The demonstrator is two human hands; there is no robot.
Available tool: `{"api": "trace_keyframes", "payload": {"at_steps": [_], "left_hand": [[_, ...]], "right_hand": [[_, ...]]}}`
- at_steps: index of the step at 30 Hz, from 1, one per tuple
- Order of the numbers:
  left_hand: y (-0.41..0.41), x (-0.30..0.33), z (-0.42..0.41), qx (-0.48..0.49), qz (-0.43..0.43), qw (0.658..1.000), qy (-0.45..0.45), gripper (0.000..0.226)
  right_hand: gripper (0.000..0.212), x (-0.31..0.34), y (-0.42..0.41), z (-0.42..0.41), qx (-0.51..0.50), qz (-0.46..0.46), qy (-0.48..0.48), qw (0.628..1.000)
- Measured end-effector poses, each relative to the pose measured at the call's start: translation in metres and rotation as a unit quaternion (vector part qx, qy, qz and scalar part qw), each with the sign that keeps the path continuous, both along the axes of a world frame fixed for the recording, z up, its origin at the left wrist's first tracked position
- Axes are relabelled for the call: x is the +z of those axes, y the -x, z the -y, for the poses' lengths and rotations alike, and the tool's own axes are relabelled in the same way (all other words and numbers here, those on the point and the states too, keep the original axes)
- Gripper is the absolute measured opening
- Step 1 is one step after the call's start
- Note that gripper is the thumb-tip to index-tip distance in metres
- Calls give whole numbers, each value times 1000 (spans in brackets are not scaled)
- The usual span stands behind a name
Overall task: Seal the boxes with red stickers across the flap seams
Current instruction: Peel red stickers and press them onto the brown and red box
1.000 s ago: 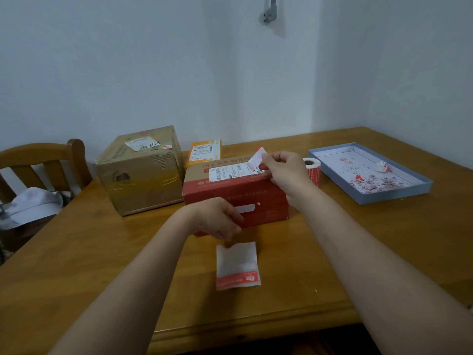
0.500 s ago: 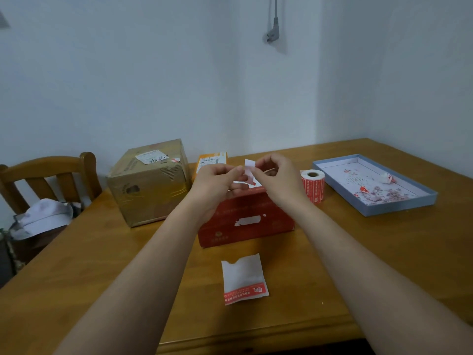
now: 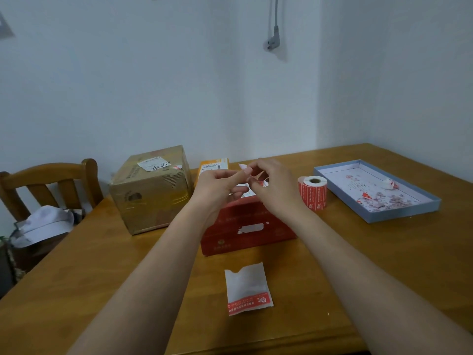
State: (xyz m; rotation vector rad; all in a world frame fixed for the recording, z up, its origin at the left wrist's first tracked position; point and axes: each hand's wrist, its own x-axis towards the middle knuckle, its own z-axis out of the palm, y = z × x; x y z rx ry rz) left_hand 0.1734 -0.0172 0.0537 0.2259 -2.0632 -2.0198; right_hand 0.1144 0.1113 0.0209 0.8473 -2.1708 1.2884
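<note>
Wooden table: sticker roll, red box, print perhaps Chinese, unreadable.

No print can be read. White lettering on the sticker roll, the backing sheet and the red box is too blurred, as are the shipping labels.

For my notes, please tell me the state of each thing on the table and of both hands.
Left hand: pinches sticker.
Right hand: pinches sticker.
Sticker: held above red box.
Red box: closed.
Brown box: closed, taped.
Roll: upright.
Tray: open, holds scraps.
Backing: flat on table.
</note>
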Motion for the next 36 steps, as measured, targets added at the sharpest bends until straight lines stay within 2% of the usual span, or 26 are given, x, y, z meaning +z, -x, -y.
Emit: {"api": "trace_keyframes", "payload": {"at_steps": [3, 7, 15, 20, 22, 25, 30, 36], "left_hand": [[4, 4, 2, 3, 2, 1000, 9, 28], [13, 13, 6, 7, -4, 1000, 16, 19], [28, 10, 11, 25, -1, 1000, 18, 13], [38, 6, 17, 47, -2, 998, -33, 12], [40, 5, 19, 59, -3, 997, -49, 13], [42, 2, 22, 76, -4, 996, -56, 9], [43, -3, 26, 88, -8, 995, -52, 16], [42, -10, 22, 86, -14, 995, -41, 23]], "right_hand": [[5, 4, 4, 0, 0, -26, -28, 999], [12, 17, 12, 2, -12, -44, -54, 997], [12, 18, 25, 5, -16, -46, -68, 997], [32, 13, 34, 11, -12, -47, -66, 997], [38, 9, 36, 13, -13, -24, 5, 1000], [38, 3, 38, 14, -26, 68, 107, 992], [44, 2, 37, 14, 5, 195, 130, 972], [35, 6, 29, 21, -7, 225, 138, 965]]}}
